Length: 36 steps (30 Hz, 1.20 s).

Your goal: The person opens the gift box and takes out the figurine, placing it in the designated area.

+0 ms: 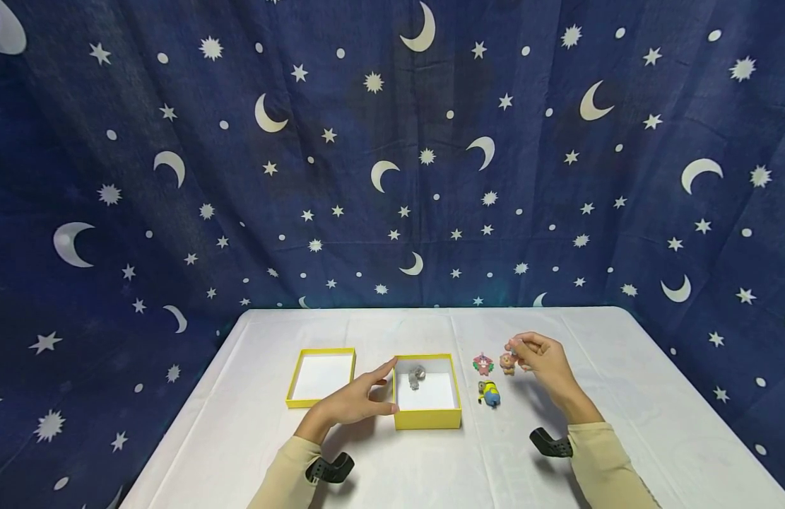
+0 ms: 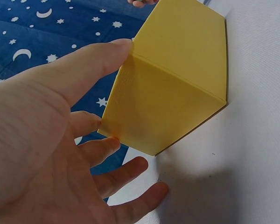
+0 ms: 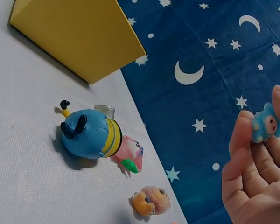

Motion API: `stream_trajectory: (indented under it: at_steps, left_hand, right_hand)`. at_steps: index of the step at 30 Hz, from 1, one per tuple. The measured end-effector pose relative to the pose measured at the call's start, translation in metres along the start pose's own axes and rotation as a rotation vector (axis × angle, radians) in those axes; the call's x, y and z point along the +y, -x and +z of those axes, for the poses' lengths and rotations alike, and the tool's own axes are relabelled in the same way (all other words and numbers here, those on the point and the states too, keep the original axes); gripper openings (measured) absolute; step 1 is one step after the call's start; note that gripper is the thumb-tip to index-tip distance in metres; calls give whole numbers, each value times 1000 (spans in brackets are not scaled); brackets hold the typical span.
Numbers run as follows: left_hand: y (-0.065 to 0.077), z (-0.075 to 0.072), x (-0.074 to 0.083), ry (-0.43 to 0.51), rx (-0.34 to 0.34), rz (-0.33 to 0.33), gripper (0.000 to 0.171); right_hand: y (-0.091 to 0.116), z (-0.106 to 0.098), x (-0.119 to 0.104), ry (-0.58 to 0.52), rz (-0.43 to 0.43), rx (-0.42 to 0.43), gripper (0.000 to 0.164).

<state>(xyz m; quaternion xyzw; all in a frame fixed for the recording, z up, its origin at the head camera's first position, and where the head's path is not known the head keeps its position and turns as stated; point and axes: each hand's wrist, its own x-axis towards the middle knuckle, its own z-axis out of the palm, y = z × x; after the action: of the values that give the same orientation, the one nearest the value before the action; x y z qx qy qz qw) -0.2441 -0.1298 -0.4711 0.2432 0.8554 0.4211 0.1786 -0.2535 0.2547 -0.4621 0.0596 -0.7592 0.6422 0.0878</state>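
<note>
My left hand point(image 1: 354, 401) rests against the left side of an open yellow box point(image 1: 428, 420). Its thumb and index finger touch that side, with the other fingers spread loosely. Inside the white-lined box lies a small grey, translucent figurine point(image 1: 416, 377). To the right of the box, my right hand point(image 1: 547, 362) pinches a small light-blue figurine point(image 3: 267, 124) between thumb and fingers, raised over the table. Near it are a pink figurine with green parts point(image 1: 483, 364), an orange-and-peach figurine point(image 3: 150, 201) and a blue-and-yellow figurine point(image 3: 89, 134) lying on its side.
A yellow-edged box lid point(image 1: 321, 378) lies to the left of the box, white inside up. A white cloth covers the table point(image 1: 430, 474). Behind it hangs a dark blue curtain point(image 1: 341, 177) with moons and stars.
</note>
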Motion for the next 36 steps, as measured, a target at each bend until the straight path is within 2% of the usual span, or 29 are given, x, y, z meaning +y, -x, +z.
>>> stream_trajectory:
  at_steps: [8, 13, 18, 25, 32, 36]
  left_hand:
    - [0, 0, 0, -8, -1, 12, 88]
    - [0, 0, 0, -6, -3, 13, 88]
    - [0, -1, 0, -2, -3, 19, 88]
    - [1, -1, 0, 5, 1, 3, 89]
    - [1, -1, 0, 7, -1, 5, 89]
    - [1, -1, 1, 1, -1, 11, 88]
  right_hand:
    - [0, 0, 4, -48, -2, 41, 5]
    - [0, -1, 5, -60, -10, 86, 5]
    - [-1, -4, 3, 12, 8, 105, 22]
    - [-1, -14, 2, 82, 49, 16, 47]
    - [1, -25, -1, 190, 59, -47, 50]
    - [1, -28, -2, 205, 62, -80, 51]
